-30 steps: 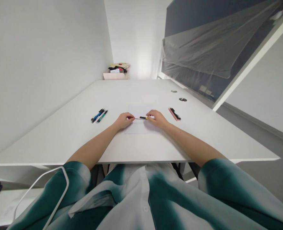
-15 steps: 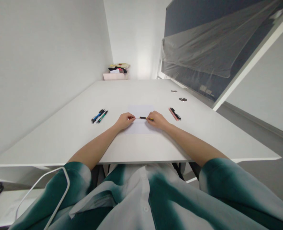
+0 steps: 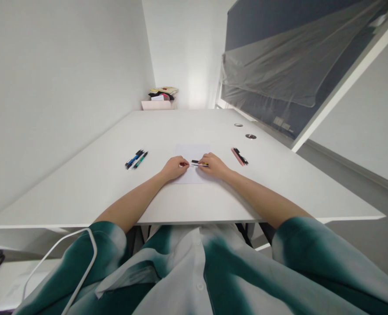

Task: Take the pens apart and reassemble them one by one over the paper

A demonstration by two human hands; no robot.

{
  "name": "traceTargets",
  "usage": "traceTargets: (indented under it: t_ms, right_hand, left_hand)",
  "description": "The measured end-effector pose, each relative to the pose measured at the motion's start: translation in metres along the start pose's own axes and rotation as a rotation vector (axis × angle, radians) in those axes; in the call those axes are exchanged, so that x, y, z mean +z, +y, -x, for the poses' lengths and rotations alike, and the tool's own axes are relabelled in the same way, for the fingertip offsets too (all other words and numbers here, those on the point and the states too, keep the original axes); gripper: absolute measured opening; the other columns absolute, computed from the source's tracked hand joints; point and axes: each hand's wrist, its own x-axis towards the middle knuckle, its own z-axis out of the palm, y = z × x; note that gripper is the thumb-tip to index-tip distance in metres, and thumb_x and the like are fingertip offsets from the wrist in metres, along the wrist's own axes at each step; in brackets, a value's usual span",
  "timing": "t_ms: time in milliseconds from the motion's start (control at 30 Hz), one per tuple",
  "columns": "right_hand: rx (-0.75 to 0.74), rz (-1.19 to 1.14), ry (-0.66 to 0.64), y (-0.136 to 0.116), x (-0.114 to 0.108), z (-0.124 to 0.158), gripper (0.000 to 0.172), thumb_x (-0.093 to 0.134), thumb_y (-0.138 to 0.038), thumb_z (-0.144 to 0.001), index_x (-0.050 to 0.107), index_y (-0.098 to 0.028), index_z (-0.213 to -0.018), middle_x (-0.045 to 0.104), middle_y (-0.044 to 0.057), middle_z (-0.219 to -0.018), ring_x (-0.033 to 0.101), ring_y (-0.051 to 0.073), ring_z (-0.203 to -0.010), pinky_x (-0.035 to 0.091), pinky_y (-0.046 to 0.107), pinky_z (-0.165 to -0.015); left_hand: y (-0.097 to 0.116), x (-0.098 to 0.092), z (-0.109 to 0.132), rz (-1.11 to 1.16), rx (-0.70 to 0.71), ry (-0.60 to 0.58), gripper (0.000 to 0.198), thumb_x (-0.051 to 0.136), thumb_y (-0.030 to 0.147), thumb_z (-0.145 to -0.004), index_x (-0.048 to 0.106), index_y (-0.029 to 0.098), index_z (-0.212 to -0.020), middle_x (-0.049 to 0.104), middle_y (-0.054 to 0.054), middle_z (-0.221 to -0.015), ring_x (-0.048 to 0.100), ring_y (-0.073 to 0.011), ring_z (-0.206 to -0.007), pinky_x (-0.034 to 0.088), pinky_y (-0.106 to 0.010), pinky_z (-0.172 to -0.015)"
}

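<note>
My left hand [image 3: 175, 168] pinches the red end of the pen [image 3: 197, 162], and my right hand [image 3: 215, 165] pinches its yellow end; both sets of fingers are closed on it. The pen runs 9-to-3 o'clock just over the paper [image 3: 194, 151], at my 12 o'clock. Spare pens [image 3: 136, 159] lie at 10 o'clock of the hands.

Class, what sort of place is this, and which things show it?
Likely an office: a long white desk with cable holes, pens beside a paper sheet, a plastic-covered wall board.
</note>
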Motion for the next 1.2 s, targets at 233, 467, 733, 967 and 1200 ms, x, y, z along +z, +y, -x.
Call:
traceTargets:
  t_ms: [233,467,733,967,1200]
  right_hand:
    - [-0.162,-0.115,0.035,-0.008,0.008,-0.001,0.017,0.058,-0.025,-0.091,0.072,-0.017,-0.097,0.068,0.009,-0.091,0.057,0.021,-0.088,0.042,0.033,-0.083]
    - [-0.090,-0.019,-0.002,-0.008,0.007,0.000,0.017,0.058,-0.020,-0.089,0.074,-0.016,-0.090,0.069,0.010,-0.089,0.058,0.021,-0.087,0.042,0.032,-0.083]
    - [0.019,0.044,-0.068,-0.009,0.004,0.000,0.020,0.058,-0.023,-0.089,0.077,-0.017,-0.093,0.069,0.010,-0.093,0.058,0.022,-0.093,0.041,0.030,-0.083]
    - [0.002,0.030,-0.088,-0.011,0.005,-0.001,0.019,0.060,-0.024,-0.089,0.077,-0.017,-0.092,0.068,0.010,-0.092,0.059,0.022,-0.091,0.042,0.031,-0.082]
    - [0.009,0.006,-0.078,-0.010,0.005,0.000,0.019,0.060,-0.027,-0.089,0.076,-0.017,-0.089,0.068,0.010,-0.091,0.058,0.022,-0.090,0.042,0.031,-0.082]
  left_hand:
    - [0.012,0.005,0.001,0.071,0.061,-0.014,0.020,0.057,0.026,-0.086,0.075,0.018,-0.090,0.069,-0.005,-0.086,0.065,-0.0169,-0.081,0.052,-0.030,-0.081]
    - [0.004,0.005,0.000,-0.074,0.043,-0.022,0.024,0.052,0.025,-0.087,0.075,0.018,-0.090,0.070,-0.007,-0.087,0.065,-0.0193,-0.084,0.050,-0.034,-0.086]
    - [0.000,0.002,-0.003,-0.237,-0.058,-0.065,0.022,0.052,0.023,-0.084,0.071,0.016,-0.092,0.070,-0.008,-0.087,0.064,-0.0223,-0.084,0.050,-0.036,-0.085]
    - [-0.002,0.003,-0.003,-0.216,-0.061,-0.111,0.020,0.054,0.026,-0.084,0.072,0.018,-0.088,0.069,-0.007,-0.087,0.064,-0.0219,-0.085,0.050,-0.035,-0.084]
    - [-0.001,0.003,-0.002,-0.184,-0.074,-0.108,0.021,0.056,0.030,-0.085,0.073,0.019,-0.091,0.070,-0.007,-0.089,0.064,-0.0212,-0.084,0.050,-0.035,-0.086]
